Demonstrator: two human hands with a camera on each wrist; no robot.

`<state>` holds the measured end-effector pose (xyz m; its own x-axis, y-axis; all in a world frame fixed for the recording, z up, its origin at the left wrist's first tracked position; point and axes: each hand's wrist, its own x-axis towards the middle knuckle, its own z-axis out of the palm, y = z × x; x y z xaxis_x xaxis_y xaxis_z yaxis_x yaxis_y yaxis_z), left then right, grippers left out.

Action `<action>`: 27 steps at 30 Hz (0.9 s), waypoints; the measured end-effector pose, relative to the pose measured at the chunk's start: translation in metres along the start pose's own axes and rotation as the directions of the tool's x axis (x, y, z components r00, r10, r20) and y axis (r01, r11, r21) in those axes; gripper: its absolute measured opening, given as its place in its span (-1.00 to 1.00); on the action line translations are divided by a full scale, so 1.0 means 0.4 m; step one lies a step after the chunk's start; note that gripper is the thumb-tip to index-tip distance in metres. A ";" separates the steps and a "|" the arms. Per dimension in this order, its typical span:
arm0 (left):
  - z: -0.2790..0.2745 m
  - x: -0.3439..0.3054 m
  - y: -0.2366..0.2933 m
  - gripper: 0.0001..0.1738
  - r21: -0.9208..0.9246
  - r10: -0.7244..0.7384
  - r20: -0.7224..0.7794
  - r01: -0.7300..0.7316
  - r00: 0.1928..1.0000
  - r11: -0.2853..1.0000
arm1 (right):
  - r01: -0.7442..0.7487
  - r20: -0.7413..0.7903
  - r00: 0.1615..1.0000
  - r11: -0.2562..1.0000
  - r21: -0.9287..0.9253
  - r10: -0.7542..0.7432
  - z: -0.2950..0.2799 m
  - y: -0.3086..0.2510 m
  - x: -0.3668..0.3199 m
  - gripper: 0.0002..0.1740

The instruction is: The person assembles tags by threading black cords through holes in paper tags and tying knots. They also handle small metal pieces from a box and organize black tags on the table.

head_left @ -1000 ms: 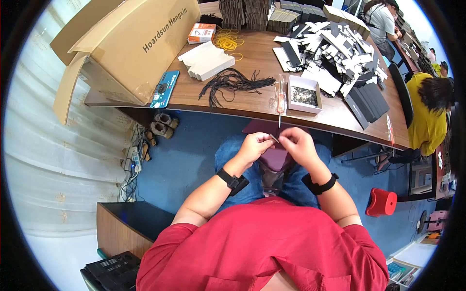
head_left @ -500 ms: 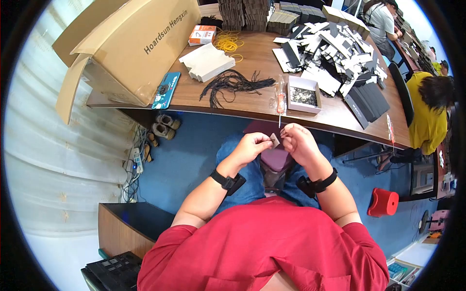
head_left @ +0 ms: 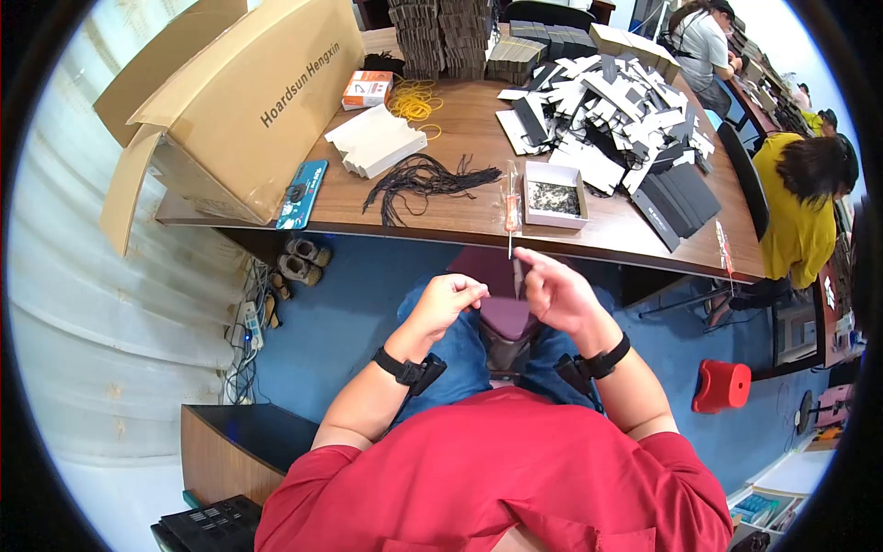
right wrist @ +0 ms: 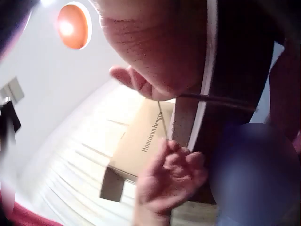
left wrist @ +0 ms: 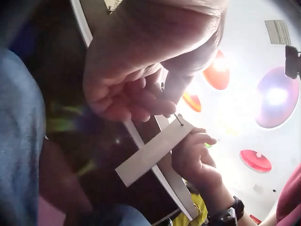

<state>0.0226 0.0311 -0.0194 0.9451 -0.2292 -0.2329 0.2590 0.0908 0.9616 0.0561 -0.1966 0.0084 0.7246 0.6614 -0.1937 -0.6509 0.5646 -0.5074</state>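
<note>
In the head view my left hand (head_left: 448,302) and right hand (head_left: 561,296) are held apart above the lap, in front of the desk edge. The right hand pinches a narrow white tag (left wrist: 153,153) near its holed end. A thin cord (right wrist: 162,120) stretches from the tag's hole to the left hand, whose thumb and finger pinch it. From above the tag shows nearly edge-on. A bundle of black cords (head_left: 423,184) lies on the desk (head_left: 460,219), beyond the left hand. Past the hands lies a screwdriver (head_left: 511,216), its tip over the desk's edge.
A white box (head_left: 556,215) of small dark bits sits beside a heap of black and white tags (head_left: 625,115). A stack of white card (head_left: 375,143), yellow rubber bands (head_left: 414,101) and a large carton (head_left: 258,110) occupy the left. A red stool (head_left: 722,386) stands at right.
My hands have moved apart from close together. The tag, by the left fingertips half a second ago, is now at the right hand, with the cord drawn between the hands. The head view has shifted slightly.
</note>
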 end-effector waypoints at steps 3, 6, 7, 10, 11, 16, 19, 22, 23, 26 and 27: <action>0.029 -0.007 0.019 -0.82 -0.098 -0.036 0.048 0.041 0.998 0.994 | 0.006 -0.061 0.995 0.664 -0.748 -0.078 0.084 0.030 -0.027 -0.48; 0.055 -0.019 0.020 -0.83 -0.350 -0.108 0.183 0.168 0.977 0.922 | 0.242 0.224 0.908 0.005 -0.970 -0.354 0.077 0.092 -0.020 -0.56; 0.050 -0.015 0.009 -0.84 -0.404 -0.121 0.228 0.207 0.966 0.891 | 0.271 0.476 0.741 -0.438 -0.857 -0.474 0.075 0.096 -0.010 -0.64; 0.042 -0.012 -0.002 -0.85 -0.496 -0.169 0.289 0.298 0.942 0.816 | 0.170 0.485 0.724 -0.554 -0.815 -0.491 0.078 0.106 -0.008 -0.71; 0.037 -0.010 -0.015 -0.84 -0.532 -0.178 0.312 0.327 0.933 0.781 | 0.158 0.488 0.715 -0.565 -0.810 -0.500 0.075 0.111 -0.007 -0.74; 0.042 -0.025 0.060 -0.74 -0.435 -0.226 0.287 0.337 0.931 0.835 | 0.076 0.462 0.727 -0.609 -0.790 -0.508 0.076 0.083 -0.002 -0.87; 0.049 -0.039 0.062 -0.58 0.429 0.335 0.052 -0.324 0.941 0.843 | 0.132 0.128 0.858 -0.027 -0.991 -0.497 0.107 0.046 -0.021 -0.85; 0.082 -0.019 0.052 -0.59 0.463 0.607 0.157 -0.601 0.779 0.652 | 0.053 -0.036 0.978 0.415 -0.908 -0.204 0.172 -0.023 -0.049 -0.86; 0.063 0.007 0.026 -0.66 0.340 0.519 0.292 -0.595 0.803 0.729 | 0.041 -0.046 0.982 0.442 -0.896 -0.185 0.175 -0.036 -0.051 -0.86; 0.074 -0.002 0.022 -0.76 -0.017 0.165 0.382 -0.172 0.909 0.985 | 0.067 -0.035 0.960 0.348 -0.935 -0.277 0.182 -0.050 -0.052 -0.87; 0.082 0.000 0.029 -0.80 0.024 0.139 0.352 -0.158 0.926 0.987 | 0.044 -0.051 0.947 0.287 -0.957 -0.316 0.185 -0.056 -0.057 -0.88</action>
<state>0.0190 0.0006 -0.0034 0.8407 -0.5407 -0.0304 0.1017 0.1025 0.9895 0.0374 -0.1878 0.0861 0.9037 0.4231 -0.0662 0.0617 -0.2816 -0.9575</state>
